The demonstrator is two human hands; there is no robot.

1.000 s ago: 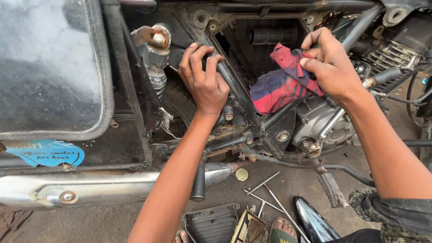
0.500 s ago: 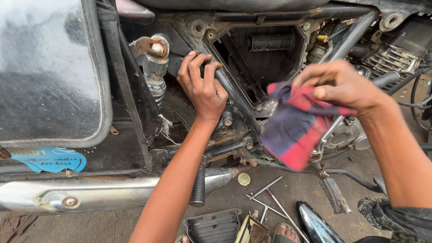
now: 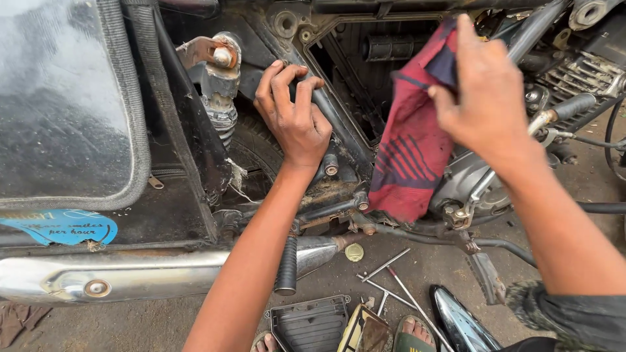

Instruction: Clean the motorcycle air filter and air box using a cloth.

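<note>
Wiping looks underway: right hand (image 3: 489,107) pinches a red striped rag (image 3: 411,150) lifted beside the engine; left hand (image 3: 293,117) wraps the frame tube (image 3: 339,124). Next likely needs pressing cloth against grimy metal.

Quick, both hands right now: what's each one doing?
Left hand: closed around the black frame tube.
Right hand: closed, holding up the red striped rag.

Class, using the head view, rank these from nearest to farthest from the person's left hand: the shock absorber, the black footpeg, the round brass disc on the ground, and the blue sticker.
1. Shock absorber, just left of the left hand.
2. Black footpeg, below the hand.
3. Brass disc, on the ground, lower right; close to the footpeg's rank.
4. Blue sticker, far lower left.
</note>
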